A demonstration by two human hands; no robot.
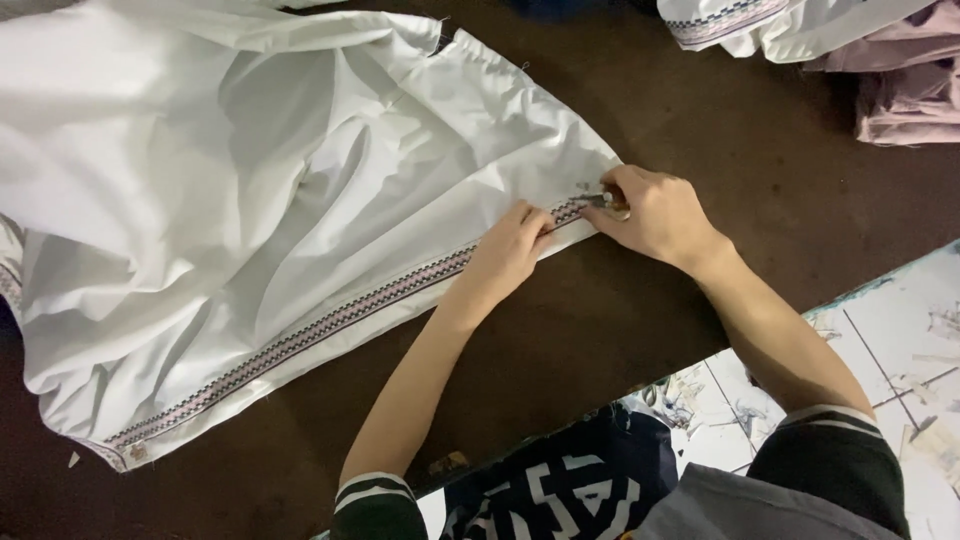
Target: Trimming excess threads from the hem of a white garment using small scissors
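Dark sleeves with striped cuffs [372, 492] sit closest to the camera, both forearms reaching out over a brown table [760, 140].

Left hand [505, 255]: fingers curled down, tips pressing flat on the patterned trim [300, 340] of a white garment [200, 200]. It pins the cloth and does not grip it.

Right hand [655, 215]: fingers closed around a small metal tool [598, 200], probably a snipper or thread cutter; the blade end is too small to make out. The tool's tip meets the trim at the garment's right edge, just beside the left fingertips.

Location: the garment lies spread across the table, heavily creased, with the trim running diagonally from lower left up to the hands.

Also noted: folded pink and white cloth [880, 70] at the top right, well apart from the work; a littered pale floor [900, 340] beyond the table edge at the lower right.

Risks, as judged:
- The tool works very near the left fingertips. A slip toward them could nick a finger.
- White fabric bunches right beside the tip. A fold caught with the thread could be cut through.
- Only one hand pins the cloth, so a pull could shift the trim and misplace the cut.
- Loose clippings on the white cloth near the tool could get snagged or left behind.
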